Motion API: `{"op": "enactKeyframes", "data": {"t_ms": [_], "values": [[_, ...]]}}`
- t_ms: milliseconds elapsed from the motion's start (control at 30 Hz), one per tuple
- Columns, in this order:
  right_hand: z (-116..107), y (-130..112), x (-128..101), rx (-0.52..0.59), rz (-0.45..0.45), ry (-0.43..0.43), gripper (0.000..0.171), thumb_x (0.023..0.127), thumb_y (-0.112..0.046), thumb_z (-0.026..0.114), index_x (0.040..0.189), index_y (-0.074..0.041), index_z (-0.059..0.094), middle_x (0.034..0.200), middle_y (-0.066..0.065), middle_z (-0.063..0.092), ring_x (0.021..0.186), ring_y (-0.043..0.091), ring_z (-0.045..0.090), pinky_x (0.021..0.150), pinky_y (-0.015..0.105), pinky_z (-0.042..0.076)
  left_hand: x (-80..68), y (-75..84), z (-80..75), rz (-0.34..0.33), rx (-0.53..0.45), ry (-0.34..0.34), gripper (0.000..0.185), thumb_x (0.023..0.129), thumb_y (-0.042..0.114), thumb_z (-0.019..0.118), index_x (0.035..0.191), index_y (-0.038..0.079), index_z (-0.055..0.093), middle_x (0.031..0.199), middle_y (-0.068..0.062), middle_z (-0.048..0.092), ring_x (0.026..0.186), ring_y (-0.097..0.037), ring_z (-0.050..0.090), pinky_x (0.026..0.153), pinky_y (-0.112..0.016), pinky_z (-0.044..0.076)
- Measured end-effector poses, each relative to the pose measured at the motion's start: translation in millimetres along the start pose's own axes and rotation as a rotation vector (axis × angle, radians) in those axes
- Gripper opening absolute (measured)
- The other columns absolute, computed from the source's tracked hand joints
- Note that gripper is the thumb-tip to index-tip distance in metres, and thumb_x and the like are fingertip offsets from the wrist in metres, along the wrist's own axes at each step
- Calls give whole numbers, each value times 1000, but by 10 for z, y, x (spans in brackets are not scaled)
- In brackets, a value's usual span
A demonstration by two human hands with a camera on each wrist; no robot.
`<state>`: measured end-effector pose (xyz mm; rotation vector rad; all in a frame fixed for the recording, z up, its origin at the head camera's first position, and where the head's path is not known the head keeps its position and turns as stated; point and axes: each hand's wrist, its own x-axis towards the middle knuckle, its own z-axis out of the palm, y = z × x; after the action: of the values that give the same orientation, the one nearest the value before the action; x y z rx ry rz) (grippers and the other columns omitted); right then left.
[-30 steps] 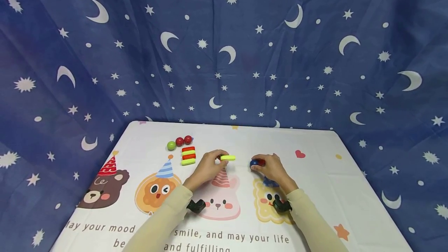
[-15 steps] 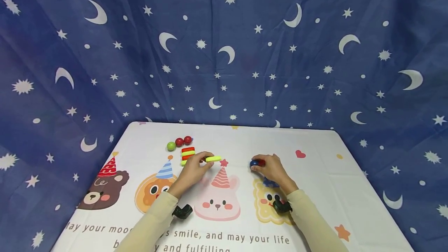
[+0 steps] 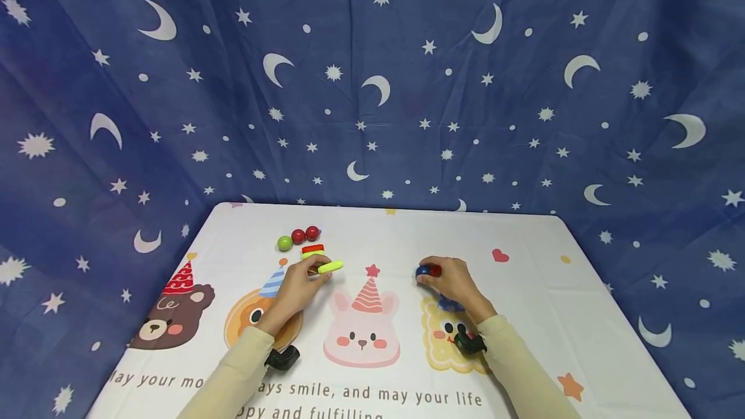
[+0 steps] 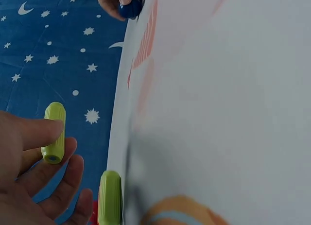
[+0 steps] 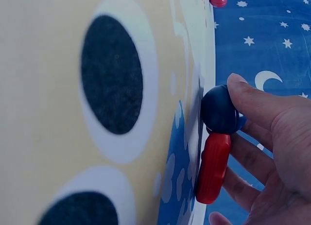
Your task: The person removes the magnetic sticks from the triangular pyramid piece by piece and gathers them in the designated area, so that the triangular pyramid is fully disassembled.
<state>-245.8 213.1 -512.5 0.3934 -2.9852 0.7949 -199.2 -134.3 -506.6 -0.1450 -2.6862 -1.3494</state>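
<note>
My left hand (image 3: 308, 277) pinches a yellow-green peg (image 3: 330, 267) between thumb and fingers, just above the table beside a short row of pegs. In the left wrist view the held yellow-green peg (image 4: 53, 132) hangs next to another yellow-green peg (image 4: 110, 198) lying on the table. Of that row, a red peg (image 3: 313, 248) shows; my hand hides the rest. My right hand (image 3: 445, 277) rests on the table, its fingers curled round a blue ball (image 5: 219, 110) and a red peg (image 5: 214, 167) that touch each other.
A green ball (image 3: 284, 242) and two red balls (image 3: 305, 234) lie in a line behind the pegs. The table wears a white cloth (image 3: 524, 315) printed with cartoon animals. A blue star-and-moon curtain (image 3: 372, 83) hangs close behind and beside it.
My left hand has carried the yellow-green peg leftward from the table's middle to the row of pegs. The right hand has stayed still with the ball and red peg.
</note>
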Motion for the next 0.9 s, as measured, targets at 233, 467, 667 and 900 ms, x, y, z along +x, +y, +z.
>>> {"op": "enactKeyframes", "data": {"t_ms": [233, 467, 667, 900], "values": [[-16, 6, 23, -10, -25, 9, 38, 81, -37, 80, 114, -21, 72, 113, 9, 73, 108, 33, 64, 97, 52, 47, -3, -110, -97, 5, 80, 7, 26, 86, 14, 75, 111, 11, 67, 106, -6, 69, 98, -23, 63, 88, -40, 51], [-8, 4, -1, -1, -11, -4, 38, 81, -37, 79, 114, -21, 72, 113, 8, 73, 106, 32, 62, 96, 52, 48, -26, -201, -136, -22, 152, -5, 23, 83, 13, 78, 104, 9, 69, 97, -7, 62, 84, -20, 53, 76, -31, 43], [-26, 2, -12, 0, -11, -9, 38, 81, -36, 79, 116, -21, 72, 115, 8, 72, 109, 34, 63, 96, 52, 49, -18, -259, -136, -29, 184, -18, 19, 82, 15, 79, 98, 10, 70, 89, -3, 62, 79, -17, 51, 71, -29, 40], [-33, 6, -16, -2, -12, -25, 39, 82, -37, 79, 117, -22, 71, 117, 8, 72, 109, 33, 63, 96, 52, 49, -6, -294, -170, -71, 211, -16, 20, 82, 16, 79, 99, 11, 69, 86, -3, 60, 79, -18, 50, 70, -30, 39]]}}
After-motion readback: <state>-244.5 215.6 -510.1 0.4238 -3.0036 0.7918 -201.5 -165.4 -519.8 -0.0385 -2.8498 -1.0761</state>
